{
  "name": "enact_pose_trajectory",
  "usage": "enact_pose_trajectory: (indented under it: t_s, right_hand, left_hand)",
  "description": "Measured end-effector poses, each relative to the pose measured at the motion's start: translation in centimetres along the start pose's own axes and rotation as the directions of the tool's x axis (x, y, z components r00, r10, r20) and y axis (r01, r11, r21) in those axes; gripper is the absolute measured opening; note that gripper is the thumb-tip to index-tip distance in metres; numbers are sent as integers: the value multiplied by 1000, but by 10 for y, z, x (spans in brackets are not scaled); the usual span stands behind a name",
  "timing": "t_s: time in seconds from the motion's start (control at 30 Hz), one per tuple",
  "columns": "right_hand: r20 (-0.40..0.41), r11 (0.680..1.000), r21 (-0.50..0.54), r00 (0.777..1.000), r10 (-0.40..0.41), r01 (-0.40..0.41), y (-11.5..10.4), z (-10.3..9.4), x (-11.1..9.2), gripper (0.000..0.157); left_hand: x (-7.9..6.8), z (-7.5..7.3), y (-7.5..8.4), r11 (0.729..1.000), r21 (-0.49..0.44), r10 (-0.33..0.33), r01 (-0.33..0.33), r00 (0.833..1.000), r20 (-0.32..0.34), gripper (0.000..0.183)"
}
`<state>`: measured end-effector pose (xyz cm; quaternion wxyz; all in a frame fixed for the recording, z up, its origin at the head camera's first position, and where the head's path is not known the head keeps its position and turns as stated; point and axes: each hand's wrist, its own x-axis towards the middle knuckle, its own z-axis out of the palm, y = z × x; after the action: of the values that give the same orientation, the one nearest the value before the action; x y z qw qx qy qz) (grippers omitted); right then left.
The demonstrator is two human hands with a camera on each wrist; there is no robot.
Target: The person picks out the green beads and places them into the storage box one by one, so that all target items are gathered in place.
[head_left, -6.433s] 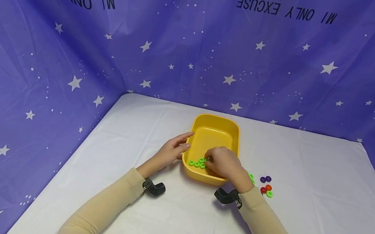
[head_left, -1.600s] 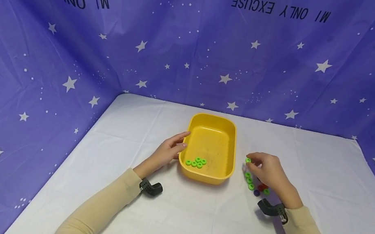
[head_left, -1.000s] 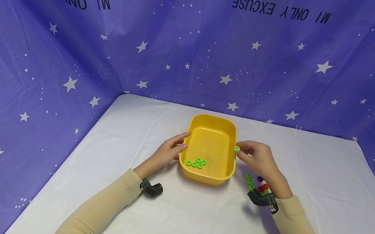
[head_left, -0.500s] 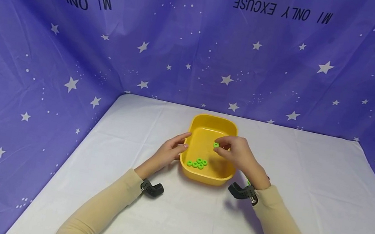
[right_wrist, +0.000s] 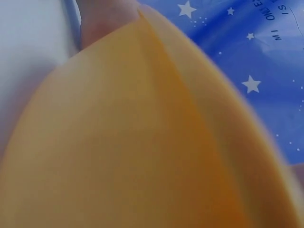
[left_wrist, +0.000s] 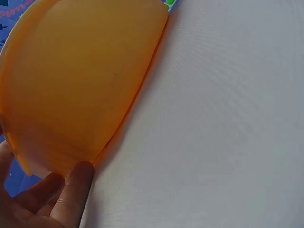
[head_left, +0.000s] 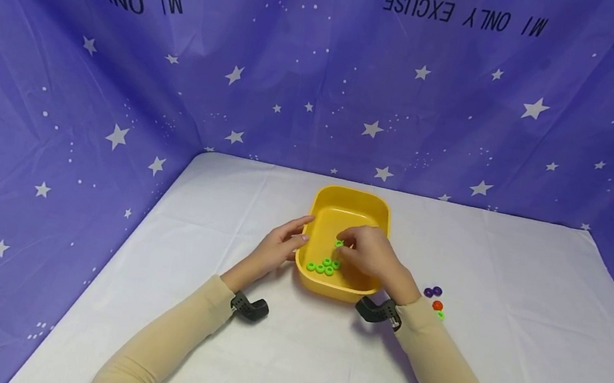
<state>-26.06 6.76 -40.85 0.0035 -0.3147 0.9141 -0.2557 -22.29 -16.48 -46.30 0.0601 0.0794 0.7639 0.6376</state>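
In the head view, a yellow plastic box (head_left: 335,284) stands on the table, with several green ring-shaped beads (head_left: 320,268) in its near left corner. Over the inside of the box, my right hand (head_left: 371,251) pinches a green bead (head_left: 339,243) between thumb and fingertips. My left hand (head_left: 272,248) rests against the outside of the box's left wall, fingers extended. The left wrist view shows those fingers (left_wrist: 78,183) touching the yellow wall (left_wrist: 90,80). In the right wrist view the box's wall (right_wrist: 104,123) covers most of the frame and hides the pinching fingers.
Right of the box, near my right sleeve, lie purple beads (head_left: 432,292), an orange-red bead (head_left: 437,305) and a green bead (head_left: 440,316); the forearm may cover others. A white cloth (head_left: 291,358) covers the table. A purple star-printed curtain (head_left: 449,107) hangs behind and at both sides.
My right hand picked up a green bead right of the box, carried it left over the rim, and is now lower inside, closer to the other green beads. My left hand has stayed at the box's wall.
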Motion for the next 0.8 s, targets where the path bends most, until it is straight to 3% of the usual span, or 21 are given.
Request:
enact_pose_trajectory:
  t_s: [0.4, 0.8]
  right_hand:
    - [91, 993, -109, 995, 51, -41, -7, 7, 1, 24]
    - [139, 989, -139, 988, 63, -43, -7, 12, 2, 25]
  left_hand:
    - [1, 1, -1, 1000, -7, 4, -4, 1000, 13, 51]
    - [2, 0, -1, 1000, -1, -2, 2, 1000, 13, 52]
